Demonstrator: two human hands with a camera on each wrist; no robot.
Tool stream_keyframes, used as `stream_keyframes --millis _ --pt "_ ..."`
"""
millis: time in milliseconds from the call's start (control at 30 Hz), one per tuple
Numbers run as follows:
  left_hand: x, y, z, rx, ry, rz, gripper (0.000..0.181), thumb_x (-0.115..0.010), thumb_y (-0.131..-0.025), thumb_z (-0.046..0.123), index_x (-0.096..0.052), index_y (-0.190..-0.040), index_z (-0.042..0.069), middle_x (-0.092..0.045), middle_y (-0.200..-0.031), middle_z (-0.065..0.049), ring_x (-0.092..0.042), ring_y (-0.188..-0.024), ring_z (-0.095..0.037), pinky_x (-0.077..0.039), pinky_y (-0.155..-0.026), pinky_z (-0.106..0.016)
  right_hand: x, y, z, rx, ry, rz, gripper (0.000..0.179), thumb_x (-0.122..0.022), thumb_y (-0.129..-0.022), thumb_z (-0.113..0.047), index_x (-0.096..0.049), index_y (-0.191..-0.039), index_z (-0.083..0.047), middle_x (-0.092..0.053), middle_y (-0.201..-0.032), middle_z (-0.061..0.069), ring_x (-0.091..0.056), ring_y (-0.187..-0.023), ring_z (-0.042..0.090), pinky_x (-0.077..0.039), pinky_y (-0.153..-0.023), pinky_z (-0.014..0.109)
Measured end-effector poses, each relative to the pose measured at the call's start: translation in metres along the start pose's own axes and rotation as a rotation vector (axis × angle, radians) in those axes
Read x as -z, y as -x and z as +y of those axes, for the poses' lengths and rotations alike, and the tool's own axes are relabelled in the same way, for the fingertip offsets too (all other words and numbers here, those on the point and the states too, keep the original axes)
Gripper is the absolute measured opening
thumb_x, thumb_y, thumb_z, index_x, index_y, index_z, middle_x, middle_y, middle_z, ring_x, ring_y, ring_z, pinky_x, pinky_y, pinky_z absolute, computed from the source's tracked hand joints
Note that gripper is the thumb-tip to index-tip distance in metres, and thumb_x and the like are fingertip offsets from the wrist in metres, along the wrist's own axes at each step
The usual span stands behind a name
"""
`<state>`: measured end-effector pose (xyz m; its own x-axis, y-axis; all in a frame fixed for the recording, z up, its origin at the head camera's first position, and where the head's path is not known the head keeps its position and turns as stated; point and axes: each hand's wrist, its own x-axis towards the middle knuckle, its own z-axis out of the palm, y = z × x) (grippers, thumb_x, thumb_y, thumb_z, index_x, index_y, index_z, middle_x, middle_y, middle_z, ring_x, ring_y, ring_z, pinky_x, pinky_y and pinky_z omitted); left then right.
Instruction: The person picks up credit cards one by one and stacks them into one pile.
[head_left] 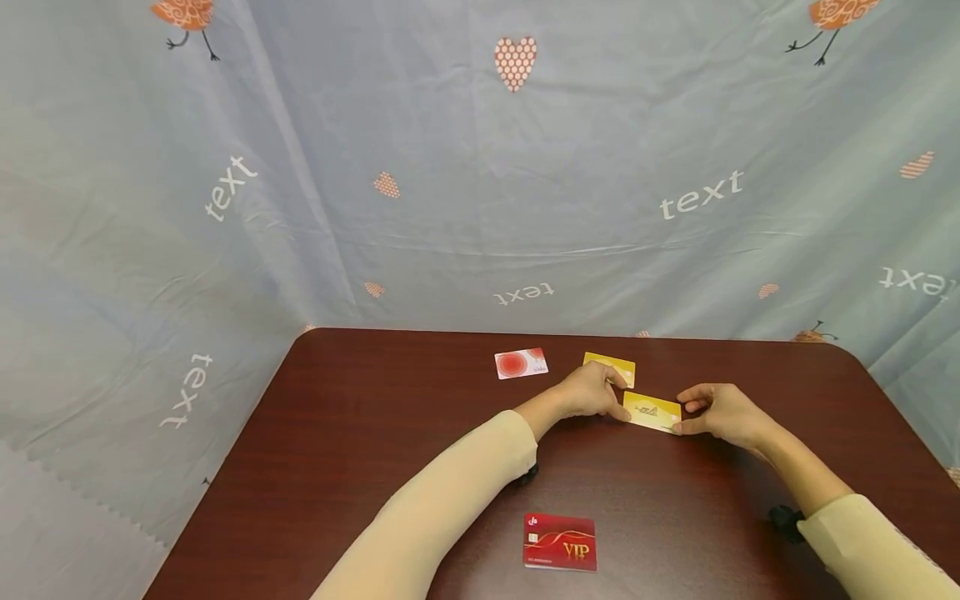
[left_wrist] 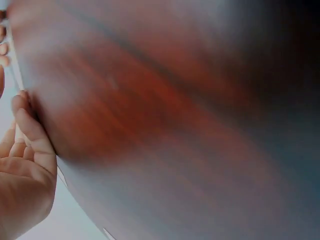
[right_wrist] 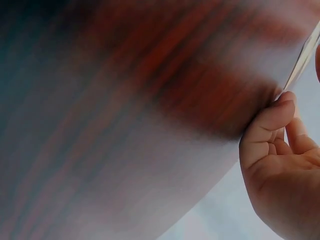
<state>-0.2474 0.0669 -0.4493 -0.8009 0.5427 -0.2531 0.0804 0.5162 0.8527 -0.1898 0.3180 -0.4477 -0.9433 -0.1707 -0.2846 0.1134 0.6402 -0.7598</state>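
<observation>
A yellow card (head_left: 651,412) with a dark drawing lies between my two hands at the right of the table. At its left end, my left hand (head_left: 588,392) holds the card with the thumb at the lower corner. My right hand (head_left: 726,412) holds the opposite end, thumb at the lower right corner and fingers bent near the upper one. Just behind is a second yellow card (head_left: 621,367), partly covered by my left fingers. In the right wrist view the held card (right_wrist: 302,57) appears edge-on at the thumb tip.
A white and red card (head_left: 522,363) lies at the back, left of the yellow ones. Nearer the front is a red VIP card (head_left: 560,542). The dark wooden table (head_left: 360,467) ends at a hanging patterned curtain (head_left: 450,233) behind and on both sides.
</observation>
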Motion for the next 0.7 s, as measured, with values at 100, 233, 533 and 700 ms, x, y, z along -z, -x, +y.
stream_keyframes --millis 100,233,533,700 --pt "-0.002 -0.002 0.002 -0.012 -0.123 0.020 0.047 -0.091 -0.081 0.010 -0.071 -0.123 0.004 -0.070 -0.074 0.001 -0.059 -0.063 -0.010 -0.047 -0.062 -0.021 -0.002 -0.001 0.000 0.017 0.030 0.013 0.065 -0.091 -0.083 -0.016 -0.058 -0.131 0.013 -0.061 -0.112 0.017 -0.053 -0.094 0.028 -0.048 -0.071 0.031" --pt "-0.004 -0.003 0.005 0.000 -0.323 0.070 0.047 -0.096 -0.077 0.021 -0.077 -0.120 0.015 -0.075 -0.096 0.006 -0.063 -0.083 -0.007 -0.049 -0.079 -0.021 -0.004 -0.003 -0.001 0.041 0.053 0.014 0.065 -0.092 -0.081 -0.015 -0.059 -0.128 0.014 -0.061 -0.111 0.018 -0.055 -0.101 0.031 -0.049 -0.081 0.035" --pt "-0.007 -0.005 0.011 0.034 -0.436 0.094 0.049 -0.098 -0.074 0.024 -0.078 -0.119 0.022 -0.074 -0.120 0.011 -0.064 -0.108 -0.007 -0.049 -0.093 -0.022 -0.006 -0.006 -0.002 0.071 0.102 0.035 0.060 -0.094 -0.076 -0.011 -0.062 -0.121 0.013 -0.061 -0.107 0.018 -0.055 -0.100 0.032 -0.048 -0.081 0.038" --pt "-0.007 -0.007 0.013 0.050 -0.421 0.074 0.050 -0.097 -0.075 0.023 -0.077 -0.122 0.023 -0.071 -0.129 0.009 -0.063 -0.117 -0.008 -0.048 -0.098 -0.023 -0.004 -0.006 -0.004 0.055 0.108 0.032 0.059 -0.096 -0.075 -0.011 -0.062 -0.118 0.011 -0.059 -0.106 0.018 -0.053 -0.100 0.032 -0.048 -0.082 0.039"
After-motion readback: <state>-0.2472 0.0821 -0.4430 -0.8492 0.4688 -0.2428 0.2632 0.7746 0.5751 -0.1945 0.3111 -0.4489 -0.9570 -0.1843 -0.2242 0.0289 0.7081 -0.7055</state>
